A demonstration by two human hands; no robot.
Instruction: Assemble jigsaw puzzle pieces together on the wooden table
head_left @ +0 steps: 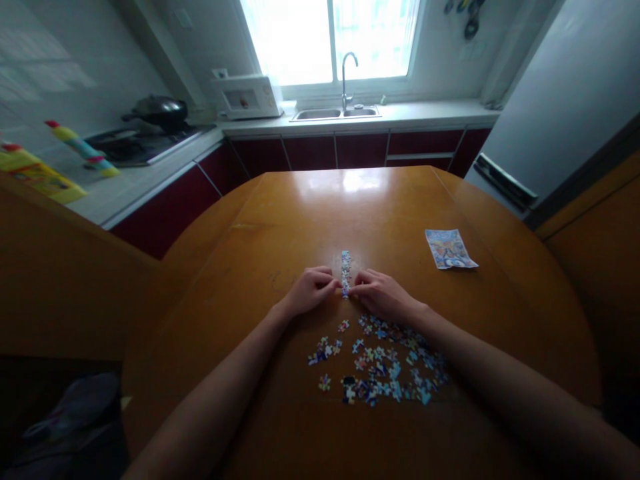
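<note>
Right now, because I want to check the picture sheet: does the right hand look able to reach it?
Probably yes: the right hand is at the near end of the puzzle strip, and nothing visible blocks the tabletop between that hand and the picture sheet, though a stretch may be needed.

The pictures on the loose puzzle pieces (381, 368) are too small to tell. The window (290, 40) and the fridge (550, 120) get cut off at the top.

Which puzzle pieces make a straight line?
The narrow strip between the left hand and right hand; the other pieces lie scattered, nearer the person.
</note>
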